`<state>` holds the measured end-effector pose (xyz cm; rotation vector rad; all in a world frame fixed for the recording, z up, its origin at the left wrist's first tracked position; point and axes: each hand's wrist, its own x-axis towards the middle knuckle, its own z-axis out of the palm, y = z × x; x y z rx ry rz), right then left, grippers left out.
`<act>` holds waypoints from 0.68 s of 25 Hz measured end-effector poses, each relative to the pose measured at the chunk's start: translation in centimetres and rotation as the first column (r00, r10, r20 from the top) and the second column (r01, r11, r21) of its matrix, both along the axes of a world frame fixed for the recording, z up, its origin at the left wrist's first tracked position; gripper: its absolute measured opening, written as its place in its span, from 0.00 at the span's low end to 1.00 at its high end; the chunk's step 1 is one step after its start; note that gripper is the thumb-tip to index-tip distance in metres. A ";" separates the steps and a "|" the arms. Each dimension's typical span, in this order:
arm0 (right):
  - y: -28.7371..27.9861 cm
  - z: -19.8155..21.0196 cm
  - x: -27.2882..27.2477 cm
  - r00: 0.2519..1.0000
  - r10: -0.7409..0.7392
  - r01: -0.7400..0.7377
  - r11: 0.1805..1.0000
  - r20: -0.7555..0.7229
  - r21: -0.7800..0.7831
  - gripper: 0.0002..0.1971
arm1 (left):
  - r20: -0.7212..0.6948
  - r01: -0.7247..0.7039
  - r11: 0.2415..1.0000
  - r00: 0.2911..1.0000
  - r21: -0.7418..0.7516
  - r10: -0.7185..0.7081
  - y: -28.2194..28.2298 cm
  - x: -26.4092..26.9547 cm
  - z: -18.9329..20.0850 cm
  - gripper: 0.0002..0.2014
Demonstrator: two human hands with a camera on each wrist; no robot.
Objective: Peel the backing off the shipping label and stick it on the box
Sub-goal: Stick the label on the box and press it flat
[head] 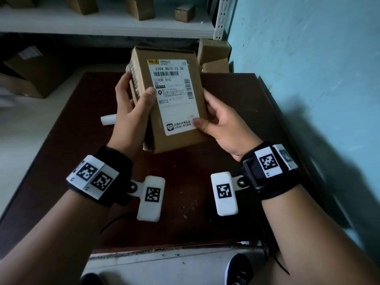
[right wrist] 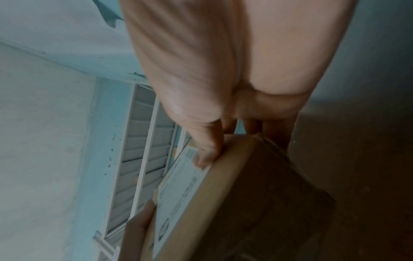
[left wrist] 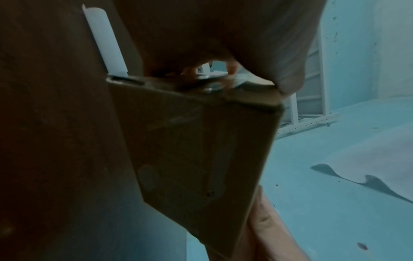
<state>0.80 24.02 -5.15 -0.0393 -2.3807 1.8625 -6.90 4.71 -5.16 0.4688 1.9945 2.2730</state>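
Note:
A brown cardboard box (head: 176,140) is held tilted above the dark table, with a white shipping label (head: 174,95) stuck flat on its upper face. My left hand (head: 131,112) grips the box's left side, thumb lying on the label's left edge. My right hand (head: 218,124) grips the right side, thumb pressing the label's lower right corner. From the left wrist the box (left wrist: 201,150) shows its plain underside. From the right wrist the label (right wrist: 178,190) shows on the box (right wrist: 257,203) under my thumb.
A white roll of paper (head: 108,119) lies on the dark brown table (head: 195,212) behind my left hand. More cardboard boxes (head: 213,56) sit past the table's far edge and on the white shelf (head: 102,23). A blue wall (head: 308,68) stands close on the right.

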 end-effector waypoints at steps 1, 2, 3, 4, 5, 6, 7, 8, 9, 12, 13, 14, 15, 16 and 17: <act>0.2 0.1 0.0 1.000 -0.007 0.007 1.000 -0.005 -0.004 0.35 | -0.004 0.022 1.000 1.000 0.020 -0.022 -0.1 0.0 0.1 0.32; 0.2 0.1 0.0 0.999 -0.032 0.032 1.000 0.004 0.001 0.33 | -0.004 0.037 0.999 0.999 0.027 -0.037 -0.2 -0.1 0.1 0.34; 0.1 0.3 0.0 0.998 -0.057 0.057 0.998 0.024 0.015 0.34 | -0.011 0.057 0.998 0.998 0.018 -0.057 -0.2 0.0 0.0 0.36; -0.3 0.5 0.1 0.995 -0.084 0.083 0.996 0.045 0.028 0.36 | -0.026 0.081 0.997 0.996 -0.008 -0.081 -0.1 0.0 -0.1 0.38; -0.7 0.7 0.2 0.991 -0.119 0.117 0.993 0.063 0.037 0.39 | -0.053 0.104 0.994 0.993 -0.040 -0.106 0.1 0.2 -0.3 0.42; -1.2 0.9 0.3 0.985 -0.155 0.152 0.988 0.070 0.039 0.42 | -0.080 0.119 0.991 0.989 -0.066 -0.124 0.4 0.3 -0.4 0.44; -1.6 0.9 0.4 0.979 -0.192 0.190 0.981 0.064 0.039 0.44 | -0.106 0.124 0.989 0.985 -0.083 -0.133 0.7 0.5 -0.6 0.46; -1.8 0.7 0.4 0.972 -0.232 0.230 0.973 0.046 0.036 0.45 | -0.125 0.119 0.988 0.983 -0.098 -0.131 0.8 0.6 -0.8 0.48; -1.8 0.6 0.4 0.962 -0.271 0.270 0.962 0.026 0.032 0.46 | -0.140 0.114 0.988 0.982 -0.105 -0.128 0.8 0.6 -0.9 0.48; -1.5 0.2 0.1 0.933 -0.361 0.360 0.932 0.001 -0.028 0.37 | -0.121 0.130 0.988 0.983 -0.080 -0.139 0.7 0.6 -0.9 0.45; -1.2 0.0 0.0 0.928 -0.373 0.372 0.926 -0.012 -0.069 0.32 | -0.122 0.136 0.989 0.982 -0.065 -0.143 0.6 0.7 -0.7 0.44; -1.0 -0.1 0.0 0.924 -0.381 0.376 0.920 -0.028 -0.114 0.27 | -0.126 0.145 0.988 0.981 -0.054 -0.150 0.5 0.8 -0.4 0.42; -0.8 0.0 0.0 0.923 -0.384 0.374 0.914 -0.038 -0.154 0.24 | -0.137 0.154 0.987 0.978 -0.047 -0.159 0.5 0.9 -0.2 0.42; -0.7 0.2 0.0 0.923 -0.384 0.372 0.913 -0.041 -0.169 0.22 | -0.145 0.157 0.987 0.976 -0.044 -0.161 0.6 0.9 -0.1 0.42; -0.6 0.4 0.0 0.920 -0.389 0.378 0.912 -0.045 -0.158 0.21 | -0.154 0.155 0.987 0.975 -0.047 -0.161 0.6 0.9 0.0 0.42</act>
